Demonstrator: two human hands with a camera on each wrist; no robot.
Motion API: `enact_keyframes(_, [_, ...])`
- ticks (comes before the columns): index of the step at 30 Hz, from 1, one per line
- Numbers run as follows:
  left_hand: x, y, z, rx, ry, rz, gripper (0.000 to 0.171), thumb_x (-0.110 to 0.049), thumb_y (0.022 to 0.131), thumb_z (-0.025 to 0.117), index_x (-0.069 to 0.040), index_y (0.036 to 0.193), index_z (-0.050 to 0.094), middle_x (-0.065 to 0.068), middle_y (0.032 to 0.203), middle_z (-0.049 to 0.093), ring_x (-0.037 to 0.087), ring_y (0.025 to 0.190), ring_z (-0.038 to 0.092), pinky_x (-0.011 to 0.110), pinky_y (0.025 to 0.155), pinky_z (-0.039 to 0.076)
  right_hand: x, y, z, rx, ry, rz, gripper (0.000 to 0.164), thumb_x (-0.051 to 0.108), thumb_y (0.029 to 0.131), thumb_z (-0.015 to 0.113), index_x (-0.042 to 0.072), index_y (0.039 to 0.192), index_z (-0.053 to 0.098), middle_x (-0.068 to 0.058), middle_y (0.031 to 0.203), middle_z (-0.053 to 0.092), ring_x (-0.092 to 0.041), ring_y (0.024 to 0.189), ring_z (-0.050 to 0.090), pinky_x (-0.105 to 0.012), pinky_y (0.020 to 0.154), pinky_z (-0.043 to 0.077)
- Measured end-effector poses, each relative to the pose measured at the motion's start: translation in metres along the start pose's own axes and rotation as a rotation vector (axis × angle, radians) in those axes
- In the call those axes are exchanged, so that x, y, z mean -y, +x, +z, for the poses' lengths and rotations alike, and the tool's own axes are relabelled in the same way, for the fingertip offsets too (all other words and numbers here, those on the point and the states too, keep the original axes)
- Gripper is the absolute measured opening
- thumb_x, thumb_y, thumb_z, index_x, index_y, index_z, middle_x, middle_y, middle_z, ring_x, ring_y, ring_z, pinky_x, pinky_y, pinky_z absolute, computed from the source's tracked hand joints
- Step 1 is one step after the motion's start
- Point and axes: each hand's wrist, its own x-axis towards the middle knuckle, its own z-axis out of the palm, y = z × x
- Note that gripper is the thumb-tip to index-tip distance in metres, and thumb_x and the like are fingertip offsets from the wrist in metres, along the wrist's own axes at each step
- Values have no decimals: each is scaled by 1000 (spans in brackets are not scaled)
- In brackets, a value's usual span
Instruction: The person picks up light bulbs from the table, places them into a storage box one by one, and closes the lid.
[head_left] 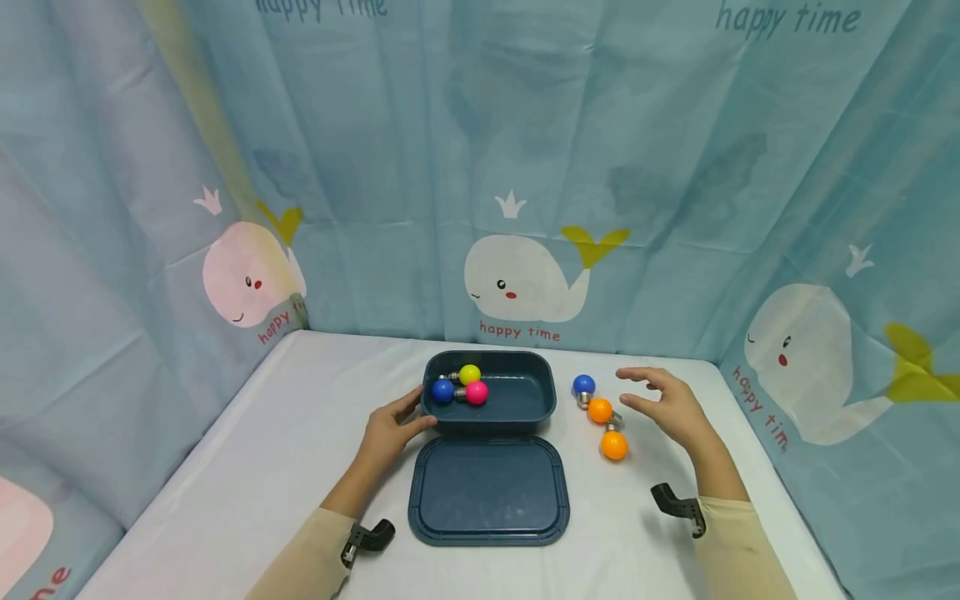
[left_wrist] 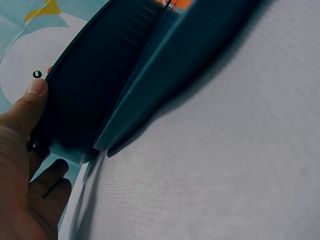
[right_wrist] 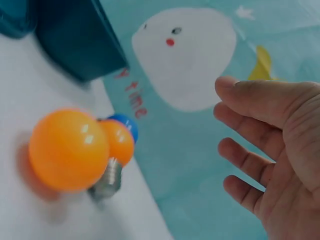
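A dark blue plastic box [head_left: 525, 421] contains several coloured bulbs: a yellow bulb [head_left: 470, 374], a blue bulb [head_left: 443, 391] and a pink bulb [head_left: 477, 392], bunched in its left half. My left hand [head_left: 392, 427] grips the box at its left end, the thumb [left_wrist: 37, 90] against its wall. Right of the box lie another blue bulb [head_left: 583, 384] and two orange bulbs [head_left: 614, 445] with silver screw bases. My right hand [head_left: 670, 408] hovers just right of these bulbs, fingers apart and holding nothing.
The flat dark blue lid [head_left: 491, 492] lies on the white tablecloth [head_left: 300, 417], in front of the box. Light blue curtains [head_left: 375, 267] with whale prints enclose the table at the back and both sides. Small black wrist cameras [head_left: 367, 537] sit on both sleeves.
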Motion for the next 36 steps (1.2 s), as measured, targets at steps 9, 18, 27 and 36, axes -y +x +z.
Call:
enact_keyframes(9, [-1, -1, 1, 6, -17, 6, 69, -31, 87, 84, -21, 149, 56, 6, 150, 55, 31, 138, 53, 48, 110, 48, -33, 5, 10, 63, -27, 82, 46, 36, 95, 75, 19, 136, 65, -13, 138, 64, -44, 131, 50, -65, 107, 42])
enact_keyframes(18, [4, 2, 1, 6, -13, -3, 69, -30, 87, 84, -23, 149, 55, 5, 150, 55, 30, 139, 52, 49, 112, 46, -54, 7, 20, 104, -8, 101, 42, 27, 95, 75, 13, 134, 67, -12, 136, 66, -37, 128, 54, -60, 113, 40])
enact_keyframes(27, [6, 2, 2, -4, 9, 6, 68, -33, 86, 85, -26, 148, 57, 5, 149, 57, 30, 137, 54, 50, 110, 47, -64, 6, 30, 135, 19, 150, 45, 31, 93, 77, 13, 133, 68, -12, 135, 67, -36, 124, 58, -56, 106, 49])
enact_keyframes(36, [4, 1, 2, -8, 2, 7, 68, -34, 86, 85, -26, 148, 57, 5, 149, 57, 31, 137, 54, 50, 110, 47, -66, 8, 40, 123, -7, 133, 43, 31, 92, 78, 13, 131, 70, -12, 131, 68, -35, 123, 57, -61, 110, 42])
